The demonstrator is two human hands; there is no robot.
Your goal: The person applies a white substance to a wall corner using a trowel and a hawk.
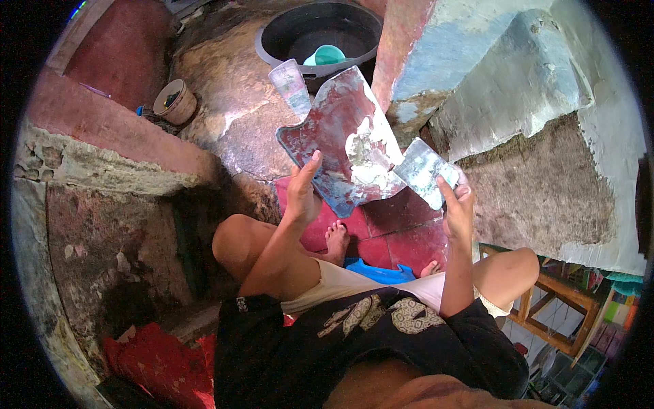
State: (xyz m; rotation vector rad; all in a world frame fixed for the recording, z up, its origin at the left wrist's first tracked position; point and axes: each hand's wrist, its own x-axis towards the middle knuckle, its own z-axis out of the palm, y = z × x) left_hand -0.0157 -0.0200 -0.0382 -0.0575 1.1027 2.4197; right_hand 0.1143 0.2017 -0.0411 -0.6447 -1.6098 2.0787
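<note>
My left hand (304, 189) grips the near left edge of a dark reddish, broken-edged flat board (327, 129), thumb on top and the other fingers hidden beneath. A lump of white paste (368, 153) sits on its right half, and thin white smears cover the rest. My right hand (458, 204) pinches a small flat scraper (427, 172), pale and streaked with paste, between thumb and fingers. The scraper's left corner meets or overlaps the board's right edge. Another pale, smeared flat piece (291, 85) shows past the board's far left side; whether it touches the board I cannot tell.
A large black tub (266, 51) with a turquoise dipper (328, 55) inside stands ahead. Farther left is a small bucket (176, 102). A low wall (129, 153) runs along the left; a partly plastered wall (531, 177) rises at right. Blue cloth (381, 271) lies between my feet on red tiles.
</note>
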